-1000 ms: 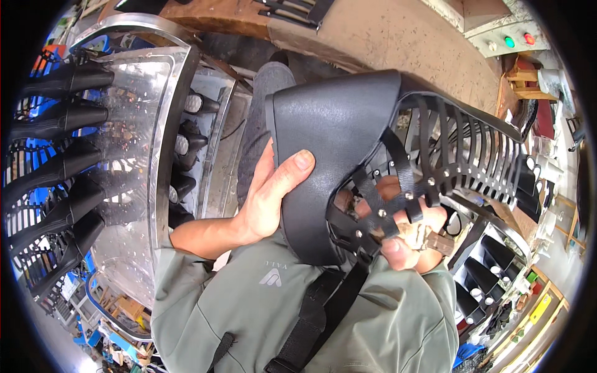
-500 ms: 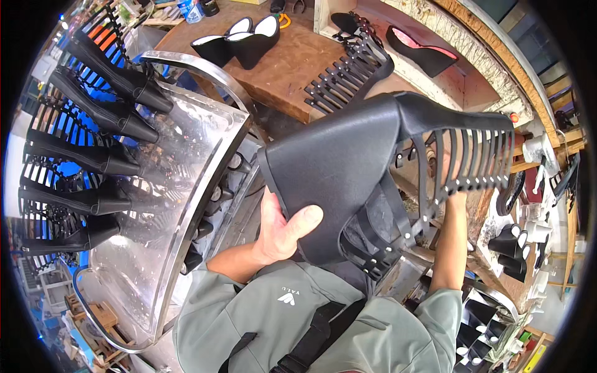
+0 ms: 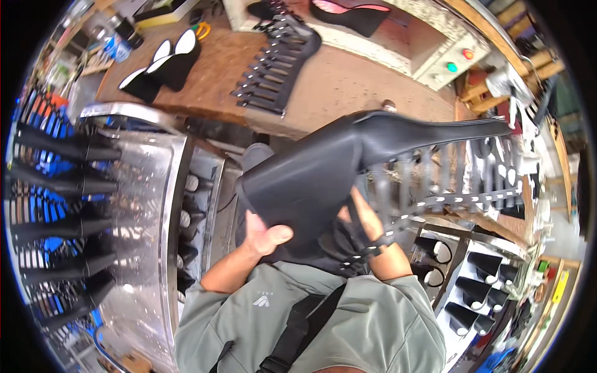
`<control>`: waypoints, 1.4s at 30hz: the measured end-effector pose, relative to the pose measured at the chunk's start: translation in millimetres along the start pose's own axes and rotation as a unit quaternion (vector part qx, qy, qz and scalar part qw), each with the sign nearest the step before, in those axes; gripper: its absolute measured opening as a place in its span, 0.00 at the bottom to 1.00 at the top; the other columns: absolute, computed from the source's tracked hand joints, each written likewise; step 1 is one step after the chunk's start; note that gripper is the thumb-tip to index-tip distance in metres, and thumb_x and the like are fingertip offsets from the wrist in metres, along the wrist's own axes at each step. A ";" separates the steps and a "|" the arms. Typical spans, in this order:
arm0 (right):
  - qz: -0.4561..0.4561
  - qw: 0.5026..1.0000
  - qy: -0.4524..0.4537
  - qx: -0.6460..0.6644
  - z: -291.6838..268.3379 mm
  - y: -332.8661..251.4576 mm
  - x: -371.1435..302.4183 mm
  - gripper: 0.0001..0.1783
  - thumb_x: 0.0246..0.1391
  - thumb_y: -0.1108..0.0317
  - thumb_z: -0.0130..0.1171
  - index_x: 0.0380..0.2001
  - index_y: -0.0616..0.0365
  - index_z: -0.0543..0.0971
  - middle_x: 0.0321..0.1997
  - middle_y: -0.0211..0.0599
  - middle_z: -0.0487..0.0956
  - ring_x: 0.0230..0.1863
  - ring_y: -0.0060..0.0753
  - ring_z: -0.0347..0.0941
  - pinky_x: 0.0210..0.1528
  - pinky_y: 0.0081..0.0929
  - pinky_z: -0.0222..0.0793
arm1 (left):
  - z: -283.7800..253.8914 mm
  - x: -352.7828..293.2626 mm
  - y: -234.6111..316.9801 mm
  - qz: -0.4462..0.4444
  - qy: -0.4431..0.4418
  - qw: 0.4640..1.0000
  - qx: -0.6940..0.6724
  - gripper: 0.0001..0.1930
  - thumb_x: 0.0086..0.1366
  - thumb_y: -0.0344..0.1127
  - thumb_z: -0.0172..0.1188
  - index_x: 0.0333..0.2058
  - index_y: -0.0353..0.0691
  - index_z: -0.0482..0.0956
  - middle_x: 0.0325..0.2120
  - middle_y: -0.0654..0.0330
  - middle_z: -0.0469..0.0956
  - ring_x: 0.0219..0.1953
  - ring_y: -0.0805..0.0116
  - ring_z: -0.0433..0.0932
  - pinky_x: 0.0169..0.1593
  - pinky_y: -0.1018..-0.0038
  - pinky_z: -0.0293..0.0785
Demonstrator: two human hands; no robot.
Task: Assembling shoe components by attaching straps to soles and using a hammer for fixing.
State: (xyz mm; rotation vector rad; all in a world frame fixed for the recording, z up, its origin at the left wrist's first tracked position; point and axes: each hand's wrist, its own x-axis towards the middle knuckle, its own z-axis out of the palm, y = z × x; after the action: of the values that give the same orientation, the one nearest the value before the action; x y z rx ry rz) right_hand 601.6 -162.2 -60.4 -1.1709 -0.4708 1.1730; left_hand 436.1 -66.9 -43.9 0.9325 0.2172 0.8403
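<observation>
Both hands, left hand [image 3: 264,236] and right hand [image 3: 367,227], have turned the big black shoe [image 3: 323,180] bottom-up in the middle, fingers pressed around it.

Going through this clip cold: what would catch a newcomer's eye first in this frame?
First, the big black platform high-heel shoe at centre, sole toward the camera, with a long heel and a cage of black straps trailing right. The left hand grips its lower edge, and the right hand is partly hidden behind it. Next, the shiny metal rack at left, with black heels sticking out.
</observation>
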 end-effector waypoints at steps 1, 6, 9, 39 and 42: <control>0.002 1.000 0.002 0.027 -6.0 3.5 2.3 0.20 0.47 0.71 0.66 0.44 0.64 0.75 0.40 0.33 0.77 0.47 0.26 0.69 0.49 0.31 0.67 | -6.3 4.5 1.0 -0.006 0.028 0.999 0.024 0.39 0.51 0.41 0.70 0.57 0.31 0.61 0.50 0.52 0.71 0.52 0.61 0.71 0.56 0.65 0.67; 0.084 0.950 -0.095 -0.284 -32.7 8.6 -1.7 0.15 0.48 0.66 0.65 0.36 0.64 0.78 0.37 0.40 0.80 0.37 0.33 0.76 0.42 0.31 0.71 | -51.1 45.5 59.5 -0.244 -0.178 0.950 0.078 0.43 0.41 0.44 0.76 0.53 0.31 0.66 0.48 0.51 0.74 0.49 0.60 0.75 0.55 0.66 0.69; -0.213 0.810 -0.093 -0.538 -8.6 -12.6 -13.4 0.15 0.47 0.65 0.63 0.38 0.62 0.78 0.38 0.45 0.79 0.40 0.43 0.76 0.43 0.34 0.70 | 5.8 58.8 96.1 -0.199 -0.294 0.818 0.452 0.45 0.39 0.46 0.77 0.53 0.31 0.65 0.44 0.47 0.77 0.48 0.55 0.76 0.53 0.65 0.70; -0.537 0.395 -0.143 -0.732 90.5 -165.2 -64.7 0.25 0.28 0.70 0.59 0.39 0.63 0.76 0.26 0.35 0.72 0.21 0.29 0.67 0.22 0.25 0.59 | 40.8 -2.1 117.7 0.223 -0.176 0.703 0.652 0.37 0.42 0.46 0.68 0.48 0.27 0.67 0.45 0.44 0.72 0.45 0.45 0.72 0.50 0.61 0.70; -0.471 0.376 -0.218 -0.768 117.7 -166.0 -41.7 0.26 0.30 0.67 0.61 0.40 0.62 0.74 0.32 0.36 0.73 0.30 0.35 0.69 0.34 0.33 0.65 | 31.0 8.3 118.2 0.064 -0.182 0.789 0.584 0.37 0.45 0.47 0.69 0.51 0.33 0.66 0.44 0.46 0.73 0.48 0.49 0.73 0.50 0.61 0.69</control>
State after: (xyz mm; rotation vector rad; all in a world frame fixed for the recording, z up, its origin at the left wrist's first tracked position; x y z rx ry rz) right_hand 567.5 -134.4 142.6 -1.4761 -2.6209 -0.4859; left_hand 393.2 -43.2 68.3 2.2816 0.3454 0.5705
